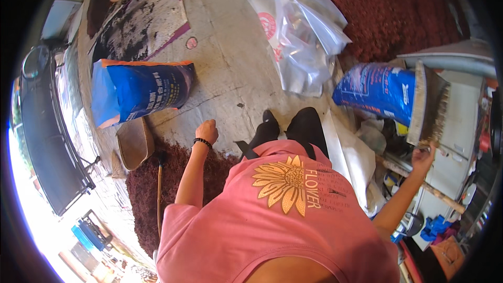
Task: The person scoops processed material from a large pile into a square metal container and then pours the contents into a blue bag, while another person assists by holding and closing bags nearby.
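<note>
Tray [418, 109] at far right, beside the blue printed bag [374, 90]: grey-beige wall, brownish crusty inside. Right hand [423, 159] pinching its lower edge. Left hand [207, 132] curled into a loose fist above the concrete floor [228, 81]; can't tell if anything's in it.

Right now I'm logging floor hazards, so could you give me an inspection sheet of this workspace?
Surface: cracked concrete floor; red-brown loose material lies at lower left and upper right.
Job's things: left blue sack; right blue sack, beside a grey-edged item.
Clutter: clear plastic ahead; wooden-handled tool at left.
Grips: left hand curled, nothing seen in it; right hand at the grey-edged item's lower end, hold unclear.
Cables: nothing seen.
Surroundings: pale cabinet at right; dark panel at left.
</note>
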Action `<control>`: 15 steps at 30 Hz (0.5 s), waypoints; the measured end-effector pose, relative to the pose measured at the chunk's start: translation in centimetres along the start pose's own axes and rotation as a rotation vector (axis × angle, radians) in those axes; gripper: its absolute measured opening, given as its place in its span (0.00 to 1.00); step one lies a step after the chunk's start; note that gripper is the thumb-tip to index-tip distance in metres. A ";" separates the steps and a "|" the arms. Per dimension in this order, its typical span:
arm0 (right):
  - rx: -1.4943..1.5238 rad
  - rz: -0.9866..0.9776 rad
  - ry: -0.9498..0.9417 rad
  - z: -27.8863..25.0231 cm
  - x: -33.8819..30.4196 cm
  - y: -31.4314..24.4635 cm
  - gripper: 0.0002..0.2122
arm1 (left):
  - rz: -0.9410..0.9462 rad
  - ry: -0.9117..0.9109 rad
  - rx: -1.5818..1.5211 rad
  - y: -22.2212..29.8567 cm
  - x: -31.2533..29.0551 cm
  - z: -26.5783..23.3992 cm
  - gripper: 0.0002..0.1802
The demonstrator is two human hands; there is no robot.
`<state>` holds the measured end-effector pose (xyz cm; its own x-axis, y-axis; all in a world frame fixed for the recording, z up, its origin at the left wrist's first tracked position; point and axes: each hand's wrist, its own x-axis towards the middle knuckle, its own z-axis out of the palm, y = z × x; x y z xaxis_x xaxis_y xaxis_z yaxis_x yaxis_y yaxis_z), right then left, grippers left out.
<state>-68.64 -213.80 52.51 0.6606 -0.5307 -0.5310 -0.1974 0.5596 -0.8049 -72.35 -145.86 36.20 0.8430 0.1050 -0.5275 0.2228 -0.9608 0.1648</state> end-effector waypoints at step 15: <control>-0.293 0.343 -0.312 34.1 8.2 17.1 0.07 | -0.286 -0.132 -0.308 -3.6 5.3 0.7 0.12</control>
<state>-41.89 -186.84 43.41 0.6974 -0.1105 -0.7081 -0.6033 0.4429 -0.6633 -68.99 -141.97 32.23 0.6610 0.3032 -0.6864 0.5906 -0.7745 0.2267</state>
